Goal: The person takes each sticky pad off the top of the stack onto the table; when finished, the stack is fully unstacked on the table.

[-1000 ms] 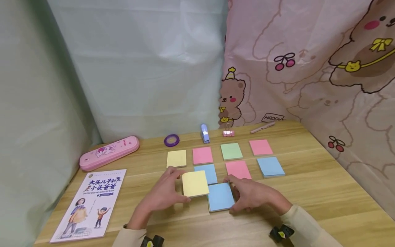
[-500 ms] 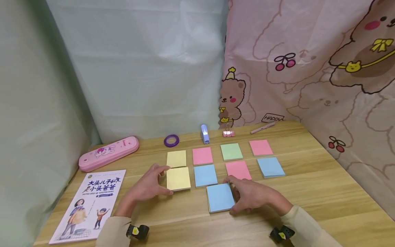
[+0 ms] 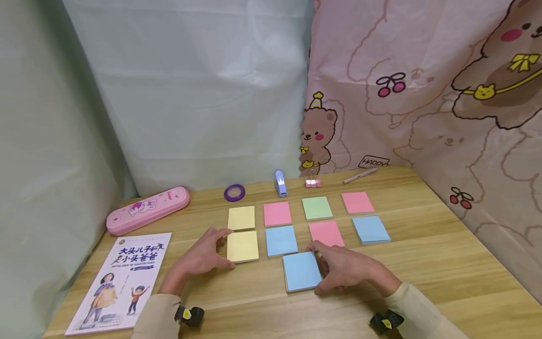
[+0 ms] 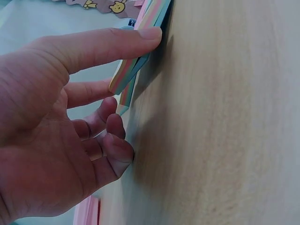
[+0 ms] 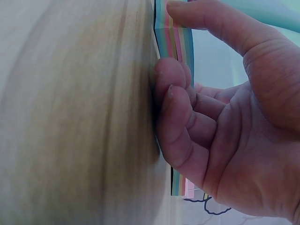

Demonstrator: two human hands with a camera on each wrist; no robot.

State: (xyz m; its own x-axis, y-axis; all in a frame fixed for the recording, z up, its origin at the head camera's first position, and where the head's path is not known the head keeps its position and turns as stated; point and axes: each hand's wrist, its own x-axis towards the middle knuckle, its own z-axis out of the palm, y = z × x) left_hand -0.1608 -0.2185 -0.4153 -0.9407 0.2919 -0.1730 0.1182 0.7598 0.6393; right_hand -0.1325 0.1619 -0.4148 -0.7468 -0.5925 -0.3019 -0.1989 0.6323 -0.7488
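Note:
In the head view my left hand [image 3: 202,254] holds a yellow-topped sticky note pad [image 3: 243,246] by its left side, thumb at the near edge and index finger at the far edge. The left wrist view shows that pad's layered, multicoloured edge [image 4: 123,74] close over the wood, with a shadow below. My right hand [image 3: 346,266] grips a blue-topped sticky note pad [image 3: 302,271] at its right side, nearest the front. Its striped edge [image 5: 169,42] shows between thumb and fingers in the right wrist view, where the other fingers curl against the table.
Behind lie a yellow pad [image 3: 241,218], a blue pad [image 3: 281,240], pink pads [image 3: 326,233] and a green pad [image 3: 317,207]. Farther back are purple tape [image 3: 235,192], a stapler [image 3: 281,183], a binder clip [image 3: 313,182] and a pen [image 3: 360,175]. A booklet [image 3: 123,282] and pencil case [image 3: 148,210] lie left.
My left hand has carried the yellow pad leftward, from over the middle blue pad to in front of the other yellow pad, and lowered it slightly. The right hand stays on its blue pad.

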